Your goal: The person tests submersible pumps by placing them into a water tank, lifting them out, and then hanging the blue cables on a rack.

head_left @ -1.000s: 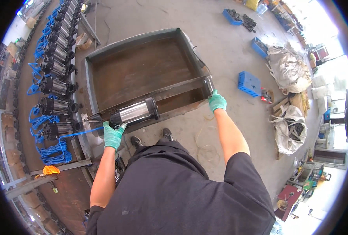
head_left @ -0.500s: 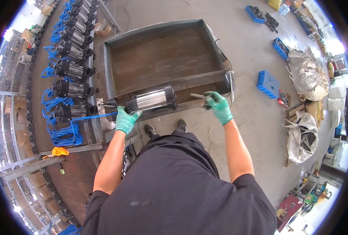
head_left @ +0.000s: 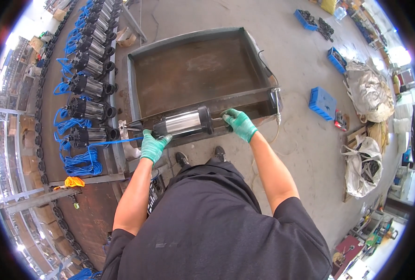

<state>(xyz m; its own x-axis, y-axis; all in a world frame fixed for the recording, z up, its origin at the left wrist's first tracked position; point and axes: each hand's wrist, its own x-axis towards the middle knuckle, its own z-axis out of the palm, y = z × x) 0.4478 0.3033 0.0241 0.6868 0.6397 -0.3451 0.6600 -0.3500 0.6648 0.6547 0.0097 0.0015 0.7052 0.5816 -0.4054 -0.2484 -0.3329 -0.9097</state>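
A submersible pump (head_left: 183, 122) with a shiny steel barrel and black ends lies sideways across the near edge of the metal water tank (head_left: 132, 91). My left hand (head_left: 153, 145), in a green glove, is closed on its black left end, thumb along the near side. From that end a blue cable (head_left: 114, 142) runs left. My gloved right hand (head_left: 241, 125) is closed round a thin metal rod-like tool (head_left: 218, 119), which points left at the pump's black right end. Whether the tool's tip touches or enters the pump is hard to see.
On the left, a conveyor carries a row of similar pumps (head_left: 87, 109) with coiled blue cables (head_left: 84, 163). An orange cloth (head_left: 74, 181) lies at its near end. A valve pipe (head_left: 277, 105) stands at the tank's right corner. Blue crates (head_left: 323, 103) and white sacks (head_left: 364, 165) are on the floor to the right.
My right hand has moved left and slightly down, bringing the rod-like tool from apart to the pump's right end. My left hand has stayed at the pump's left end.
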